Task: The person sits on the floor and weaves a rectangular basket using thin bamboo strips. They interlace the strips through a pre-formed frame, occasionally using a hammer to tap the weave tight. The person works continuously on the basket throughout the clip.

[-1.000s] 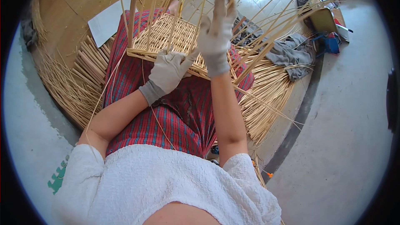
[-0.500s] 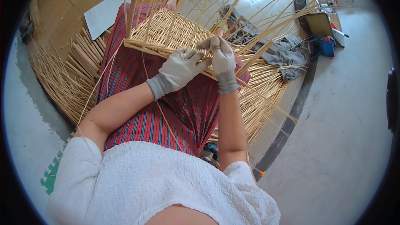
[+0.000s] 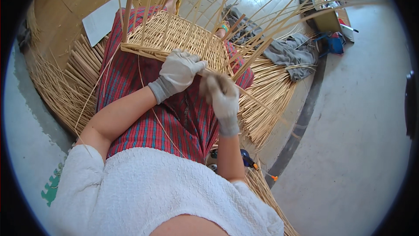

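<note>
On my lap, over a red plaid cloth (image 3: 144, 133), lies a half-woven wicker basket base (image 3: 181, 33) with long upright stakes rising from its edges. My left hand (image 3: 180, 69), in a pale glove with a grey cuff, is closed around the basket's near edge, thumb and fingers pinching the woven rim. Just right of it my right hand (image 3: 221, 94), gloved the same way, is drawn back below the edge. Its fingers are curled but smeared by motion, so whether a wicker strand is in them cannot be made out.
Bundles of thin wicker rods (image 3: 270, 109) lie to the right, with more rods (image 3: 61, 92) and thicker sticks (image 3: 85, 63) at left. A white sheet (image 3: 102, 20), a grey cloth (image 3: 290, 55) and a box of tools (image 3: 327, 17) are farther off. Long stakes fan out ahead.
My right hand has pulled away from the rim, down toward me, and is blurred. The left hand has closed more tightly on the edge. The whole view has shifted slightly.
</note>
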Tool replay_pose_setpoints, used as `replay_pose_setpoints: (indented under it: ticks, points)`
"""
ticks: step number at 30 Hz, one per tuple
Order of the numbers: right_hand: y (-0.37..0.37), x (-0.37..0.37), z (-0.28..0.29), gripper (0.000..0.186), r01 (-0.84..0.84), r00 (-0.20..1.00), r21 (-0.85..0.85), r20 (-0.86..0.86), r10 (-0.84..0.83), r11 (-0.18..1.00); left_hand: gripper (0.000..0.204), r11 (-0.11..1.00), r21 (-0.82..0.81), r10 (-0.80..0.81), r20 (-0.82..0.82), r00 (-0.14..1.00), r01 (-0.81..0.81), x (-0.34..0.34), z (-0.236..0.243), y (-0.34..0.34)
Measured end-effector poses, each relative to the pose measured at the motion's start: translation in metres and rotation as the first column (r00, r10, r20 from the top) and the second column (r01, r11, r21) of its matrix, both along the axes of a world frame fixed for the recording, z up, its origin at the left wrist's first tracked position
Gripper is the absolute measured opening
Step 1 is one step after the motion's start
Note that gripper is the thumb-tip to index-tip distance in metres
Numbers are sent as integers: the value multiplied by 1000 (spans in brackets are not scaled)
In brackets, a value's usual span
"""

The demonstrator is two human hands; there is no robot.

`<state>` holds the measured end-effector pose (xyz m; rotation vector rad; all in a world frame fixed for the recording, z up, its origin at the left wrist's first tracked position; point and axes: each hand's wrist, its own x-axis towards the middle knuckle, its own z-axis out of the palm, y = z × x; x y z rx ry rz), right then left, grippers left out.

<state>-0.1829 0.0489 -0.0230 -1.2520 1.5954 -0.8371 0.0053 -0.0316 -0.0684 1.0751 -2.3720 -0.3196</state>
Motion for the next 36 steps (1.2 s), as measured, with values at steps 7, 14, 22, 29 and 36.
replay_pose_setpoints:
  ticks: [7, 14, 22, 29, 36]
  points:
    - [4, -31, 20, 24, 490, 823, -206, 429, -372, 847, 23, 999, 36, 25, -144, 989, -20, -7, -4, 1]
    - [-30, -39, 7, 46, 565, 825, -519, 352, -442, 642, 58, 990, -140, -1, -106, 994, -14, -4, -2, 1]
    - [-130, 20, 48, 51, -80, 920, -859, -258, -293, 506, 74, 951, -308, 55, 152, 987, -5, -11, -18, -4]
    - [-3, -45, 14, 33, 353, 806, -393, -332, -489, 849, 53, 904, -422, 61, -8, 998, -59, -11, -9, 8]
    - [-123, -10, 51, 21, 17, 857, -586, -408, -313, 810, 57, 963, -263, -24, 121, 992, 56, -54, -8, 11]
